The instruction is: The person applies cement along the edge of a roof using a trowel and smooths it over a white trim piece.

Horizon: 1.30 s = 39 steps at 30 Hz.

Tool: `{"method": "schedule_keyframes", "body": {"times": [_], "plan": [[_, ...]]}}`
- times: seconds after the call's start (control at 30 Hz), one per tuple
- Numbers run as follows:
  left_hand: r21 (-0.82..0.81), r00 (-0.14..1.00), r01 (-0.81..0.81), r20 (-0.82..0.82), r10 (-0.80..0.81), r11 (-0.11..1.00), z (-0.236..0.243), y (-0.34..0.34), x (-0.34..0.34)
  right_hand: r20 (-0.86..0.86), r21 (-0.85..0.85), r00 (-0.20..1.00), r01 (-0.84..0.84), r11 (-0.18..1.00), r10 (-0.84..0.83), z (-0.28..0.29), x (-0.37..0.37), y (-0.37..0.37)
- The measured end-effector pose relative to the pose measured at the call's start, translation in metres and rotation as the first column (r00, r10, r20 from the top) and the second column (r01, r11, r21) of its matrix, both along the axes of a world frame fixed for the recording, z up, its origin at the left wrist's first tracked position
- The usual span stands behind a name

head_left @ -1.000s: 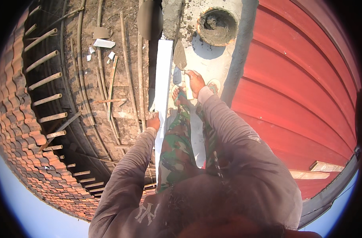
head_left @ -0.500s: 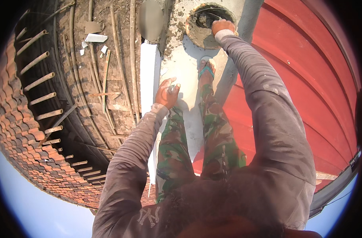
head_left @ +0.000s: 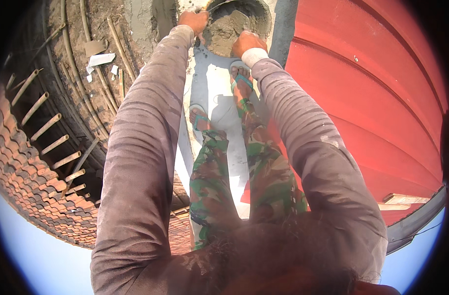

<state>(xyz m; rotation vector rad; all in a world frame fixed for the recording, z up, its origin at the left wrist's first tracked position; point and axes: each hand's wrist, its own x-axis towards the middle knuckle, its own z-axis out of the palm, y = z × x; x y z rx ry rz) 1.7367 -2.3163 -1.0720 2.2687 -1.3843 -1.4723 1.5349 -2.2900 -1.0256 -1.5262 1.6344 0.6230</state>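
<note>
A round bucket (head_left: 266, 24) of wet grey mortar (head_left: 229, 25) stands at the top of the view, on the pale wall top in front of my feet. My left hand (head_left: 195, 20) is closed at the bucket's left rim, where the thin wire handle (head_left: 218, 5) meets it. Over the near right rim, my right hand (head_left: 248, 43) is curled with its knuckles up. Whatever it holds is hidden beneath the fingers. Both arms reach forward in long, mortar-stained sleeves.
My sandalled feet (head_left: 241, 81) stand on a narrow pale ledge (head_left: 219, 105). Red metal roofing (head_left: 362, 108) slopes along the right. To the left lie bamboo poles (head_left: 121, 46), white broken pieces (head_left: 101, 59) and clay roof tiles (head_left: 32, 187), with a dark gap under the poles' ends.
My left hand has moved from beside my left knee up to the bucket's left rim. My right hand has come from the bucket's right side to its near rim. The view has shifted.
</note>
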Motion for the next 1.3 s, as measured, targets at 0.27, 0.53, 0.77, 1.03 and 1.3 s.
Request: {"method": "schedule_keyframes", "body": {"times": [0.27, 0.53, 0.77, 1.03, 1.3], "plan": [[-0.511, 0.994, 0.092, 0.095, -0.051, 0.855, 0.0, 0.115, 0.002, 0.306, -0.031, 0.911, 0.301, 0.953, -0.277, -0.04, -0.002, 0.083], [0.12, 0.989, -0.05, -0.133, 0.066, 0.991, 0.133, 0.266, -0.02, 0.531, 0.099, 0.565, 0.699, 0.709, -0.631, -0.01, -0.012, 0.151], [0.601, 1.0, 0.004, 0.01, -0.012, 0.799, 0.343, 0.541, -0.042, 0.587, 0.159, 0.375, 0.815, 0.557, -0.717, 0.077, 0.053, 0.239], [0.542, 0.992, -0.026, 0.12, -0.046, 0.84, 0.36, 0.566, -0.047, 0.681, -0.032, 0.462, 0.794, 0.607, -0.568, 0.143, 0.227, 0.282], [0.552, 0.991, -0.129, 0.097, 0.09, 0.824, 0.351, 0.602, -0.034, 0.595, -0.267, 0.699, 0.638, 0.723, -0.397, 0.073, 0.272, 0.289]]}}
